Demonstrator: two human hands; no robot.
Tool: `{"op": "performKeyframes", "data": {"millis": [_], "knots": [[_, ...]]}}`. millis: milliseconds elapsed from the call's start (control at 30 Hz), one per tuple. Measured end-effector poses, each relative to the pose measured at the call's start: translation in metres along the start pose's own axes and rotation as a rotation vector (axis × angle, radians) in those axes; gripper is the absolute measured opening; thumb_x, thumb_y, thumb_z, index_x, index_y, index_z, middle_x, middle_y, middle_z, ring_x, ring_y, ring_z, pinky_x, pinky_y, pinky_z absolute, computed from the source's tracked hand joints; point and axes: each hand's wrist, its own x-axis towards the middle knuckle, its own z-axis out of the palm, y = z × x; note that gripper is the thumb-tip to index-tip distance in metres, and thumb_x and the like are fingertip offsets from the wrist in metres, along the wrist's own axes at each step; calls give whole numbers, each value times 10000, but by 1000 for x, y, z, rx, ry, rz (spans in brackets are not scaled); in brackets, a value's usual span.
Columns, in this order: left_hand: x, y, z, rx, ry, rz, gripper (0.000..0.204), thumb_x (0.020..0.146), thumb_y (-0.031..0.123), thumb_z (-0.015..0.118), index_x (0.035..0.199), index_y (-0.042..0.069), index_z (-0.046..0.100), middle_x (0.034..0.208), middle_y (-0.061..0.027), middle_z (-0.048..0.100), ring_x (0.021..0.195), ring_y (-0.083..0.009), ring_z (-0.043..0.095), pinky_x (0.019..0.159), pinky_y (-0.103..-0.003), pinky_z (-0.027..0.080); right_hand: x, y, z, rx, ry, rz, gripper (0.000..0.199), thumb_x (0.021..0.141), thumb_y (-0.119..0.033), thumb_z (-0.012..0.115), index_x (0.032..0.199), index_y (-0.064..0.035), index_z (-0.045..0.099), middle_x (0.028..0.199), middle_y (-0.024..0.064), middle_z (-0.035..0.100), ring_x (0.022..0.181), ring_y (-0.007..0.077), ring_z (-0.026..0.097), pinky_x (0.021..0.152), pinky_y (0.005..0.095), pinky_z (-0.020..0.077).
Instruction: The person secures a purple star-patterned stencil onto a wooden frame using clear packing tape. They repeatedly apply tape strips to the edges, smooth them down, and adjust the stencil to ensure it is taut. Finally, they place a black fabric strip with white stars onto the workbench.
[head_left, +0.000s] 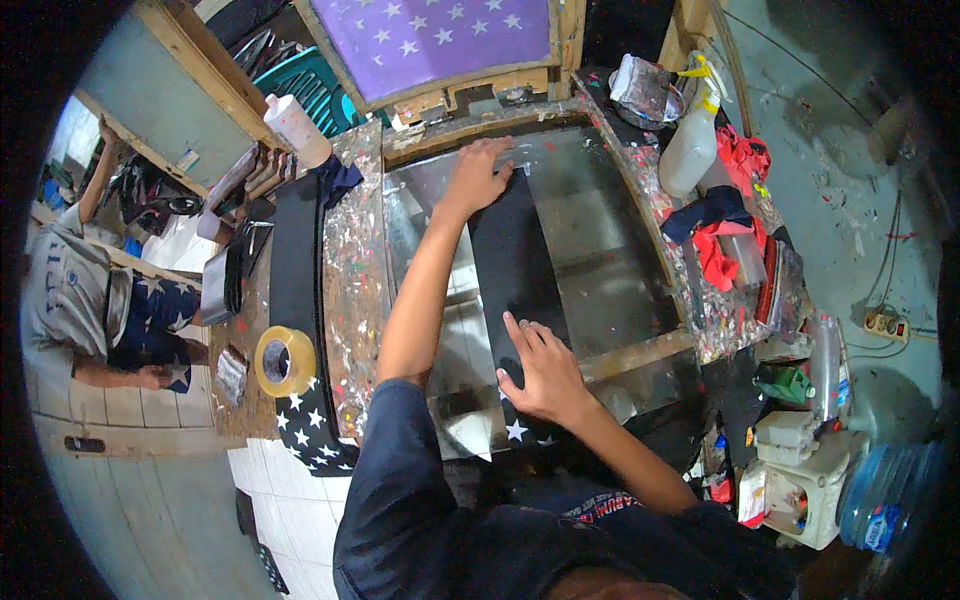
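Pressing one black cloth strip (515, 255): left hand (480, 172), right hand (540, 372)

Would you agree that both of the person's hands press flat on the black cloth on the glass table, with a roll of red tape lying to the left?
Not quite: the head view shows the tape roll is yellow, not red. Both the left hand and the right hand do press flat on the black cloth on the glass table.
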Motion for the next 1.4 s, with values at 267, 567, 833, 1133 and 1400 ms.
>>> {"op": "performKeyframes", "data": {"millis": [267, 567, 833, 1133, 1400], "knots": [[-192, 86, -47, -27, 49, -266, 470, 921, 205, 642, 1328, 0, 524, 1410, -197, 520, 1322, -381, 462, 1121, -447, 338, 8, 6, 0, 20, 16, 11, 746, 865, -229, 626, 1493, 21, 309, 1077, 212, 616, 1017, 364, 578, 904, 461, 462], [-322, 163, -68, 99, 88, -563, 520, 942, 222, 615, 1389, 1, 469, 1549, -200, 346, 1416, -396, 334, 1169, -478, 253, 11, 13, -11, 61, 176, -29, 703, 859, -205, 630, 1471, 6, 354, 1081, 211, 622, 1014, 365, 582, 913, 459, 464], [-349, 182, -68, 135, 21, -605, 561, 958, 272, 577, 1411, -26, 432, 1570, -184, 319, 1439, -398, 298, 1180, -498, 227, -43, 50, -82, 137, 445, 86, 389, 901, -135, 615, 1277, -39, 585, 1068, 163, 670, 984, 352, 623, 900, 437, 488], [-343, 207, -53, -8, 10, -485, 513, 951, 268, 592, 1389, 18, 497, 1548, -167, 378, 1441, -364, 327, 1190, -489, 206, -152, 38, -44, 95, 302, -8, 200, 824, -61, 667, 1017, -42, 717, 974, 111, 672, 939, 300, 629, 837, 403, 501], [-343, 205, -47, 37, -22, -444, 519, 947, 280, 593, 1390, 23, 509, 1534, -162, 404, 1443, -334, 337, 1197, -483, 200, -163, 42, -33, 25, 295, -76, 226, 787, -55, 683, 1009, -34, 717, 975, 104, 654, 956, 301, 618, 844, 407, 498]]}}
